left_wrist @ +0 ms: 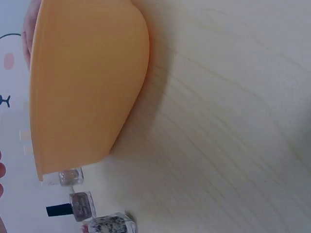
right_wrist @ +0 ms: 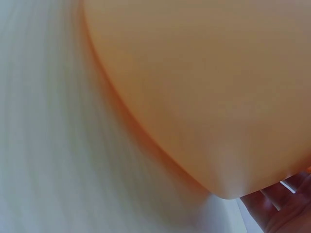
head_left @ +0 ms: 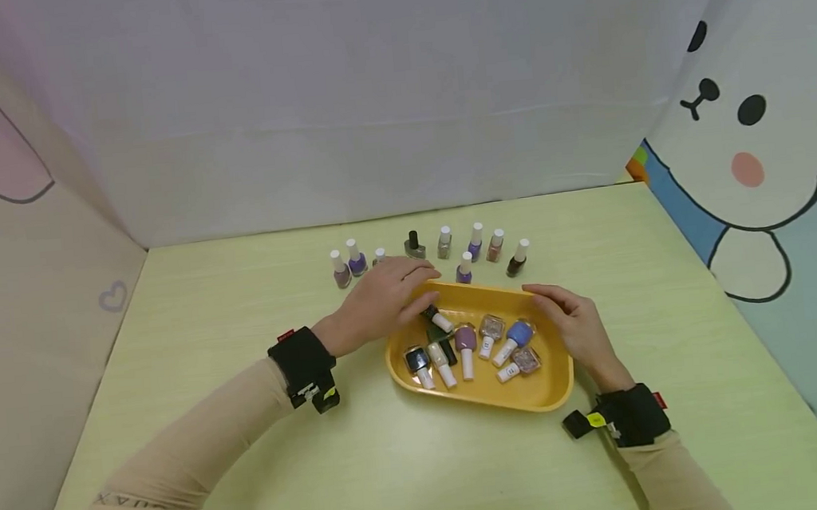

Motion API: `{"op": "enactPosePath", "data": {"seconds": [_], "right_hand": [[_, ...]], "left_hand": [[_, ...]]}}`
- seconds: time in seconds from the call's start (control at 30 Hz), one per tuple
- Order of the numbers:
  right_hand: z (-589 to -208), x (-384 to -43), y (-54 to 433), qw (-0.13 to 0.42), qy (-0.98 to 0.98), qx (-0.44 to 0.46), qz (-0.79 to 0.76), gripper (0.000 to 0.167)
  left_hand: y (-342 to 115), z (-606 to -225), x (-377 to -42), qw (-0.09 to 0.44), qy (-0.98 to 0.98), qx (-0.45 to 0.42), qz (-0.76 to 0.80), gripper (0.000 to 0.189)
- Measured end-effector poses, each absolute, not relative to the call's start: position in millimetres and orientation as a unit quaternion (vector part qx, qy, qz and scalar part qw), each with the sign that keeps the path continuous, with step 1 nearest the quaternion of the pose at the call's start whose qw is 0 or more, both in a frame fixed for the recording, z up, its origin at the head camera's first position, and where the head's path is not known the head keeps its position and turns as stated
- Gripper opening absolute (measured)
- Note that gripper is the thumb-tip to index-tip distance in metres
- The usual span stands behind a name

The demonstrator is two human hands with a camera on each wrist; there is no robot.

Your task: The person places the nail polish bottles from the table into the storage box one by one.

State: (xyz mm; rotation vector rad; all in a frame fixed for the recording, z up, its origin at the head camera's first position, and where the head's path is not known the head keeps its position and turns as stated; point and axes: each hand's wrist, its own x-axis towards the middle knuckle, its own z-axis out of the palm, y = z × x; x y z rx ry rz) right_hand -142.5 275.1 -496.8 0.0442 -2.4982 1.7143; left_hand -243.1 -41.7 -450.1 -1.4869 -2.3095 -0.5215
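Pale cloth (head_left: pixel 395 88) hangs behind a light tabletop (head_left: pixel 290 488) as a person steadies a yellow tray (head_left: pixel 553 368) near its middle. Fingers of the left hand (head_left: pixel 386 295) lie close together at the far rim, thumb over the inner side, pinching the edge; the right hand (head_left: pixel 583 333) pinches the rim at the far right corner, fingers bent. Inside the tray, nail polish bottles (head_left: pixel 465 337) in blue, purple, black and glitter lie down, most caps toward the person. Beyond the rim, more bottles (head_left: pixel 476 243) stand scattered, mostly white-capped. Black bands (head_left: pixel 305 367) circle both wrists, above beige sleeves (head_left: pixel 228 429).
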Motion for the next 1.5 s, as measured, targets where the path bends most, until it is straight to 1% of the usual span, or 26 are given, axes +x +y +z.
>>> {"op": "enactPosePath", "data": {"seconds": [0.17,0.43,0.7,0.93,1.13,1.3,1.5], "right_hand": [[-497,-143,275,0.056,-0.825,0.015,0.563,0.033],[-497,-144,275,0.051,-0.828,0.01,0.558,0.034],[-497,-143,275,0.055,-0.829,0.01,0.557,0.033],[-498,-143,274,0.057,-0.827,0.007,0.559,0.033],[-498,-143,274,0.058,-0.827,0.006,0.559,0.033],[-498,-143,274,0.057,-0.827,0.007,0.559,0.033],[-497,-142,274,0.056,-0.829,0.005,0.556,0.034]], "left_hand": [[-48,-464,-247,0.173,-0.84,-0.457,-0.238,0.031],[-62,-480,-249,0.148,-0.87,-0.326,-0.338,0.029],[-74,-496,-252,0.129,-0.869,-0.244,-0.409,0.029],[-77,-505,-247,0.09,-0.857,-0.181,-0.474,0.031],[-81,-515,-244,0.064,-0.846,-0.148,-0.508,0.035],[-85,-523,-241,0.049,-0.841,-0.142,-0.52,0.038],[-88,-530,-239,0.04,-0.842,-0.142,-0.519,0.032]]}}
